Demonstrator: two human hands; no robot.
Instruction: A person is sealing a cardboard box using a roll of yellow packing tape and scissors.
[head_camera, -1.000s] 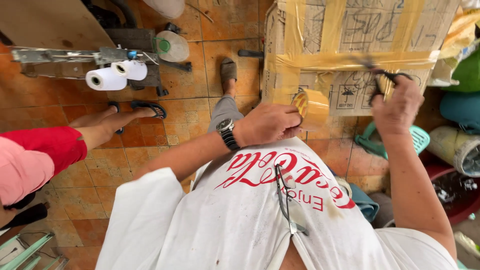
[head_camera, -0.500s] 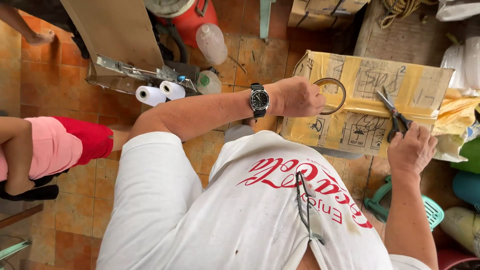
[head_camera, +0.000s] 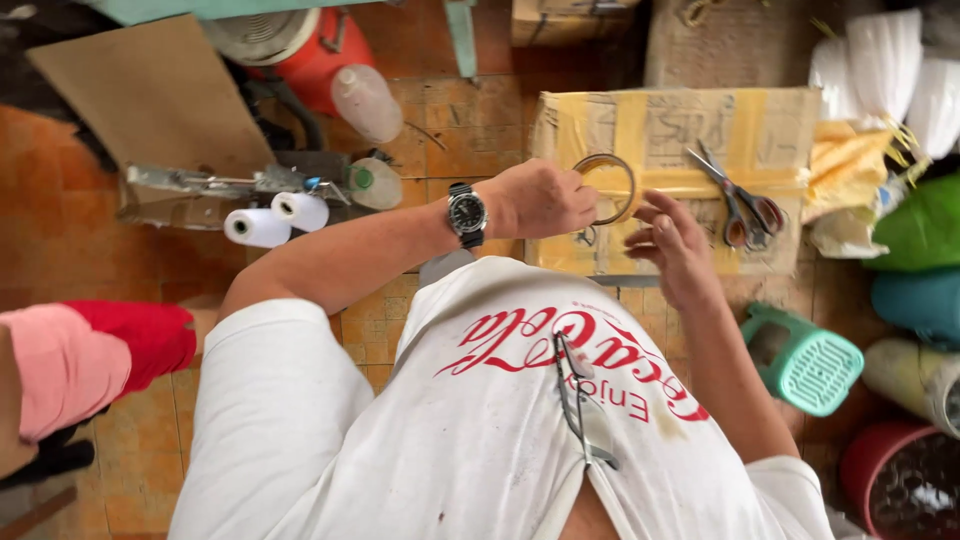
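Head view | I am seeing the left hand (head_camera: 540, 197) gripping the tape roll (head_camera: 606, 188); right hand (head_camera: 672, 246) hovering open just beside it; scissors (head_camera: 740, 199) lying beyond the right fingertips, long axis slanting away.

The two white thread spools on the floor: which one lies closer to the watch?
The right spool, beside the machine; the other spool lies farther left of the wristwatch.

A single head-worn camera is looking steeply down from close range over the wearer's chest, taking in both hands, a taped cardboard box (head_camera: 680, 170) and tiled floor (head_camera: 60, 240).
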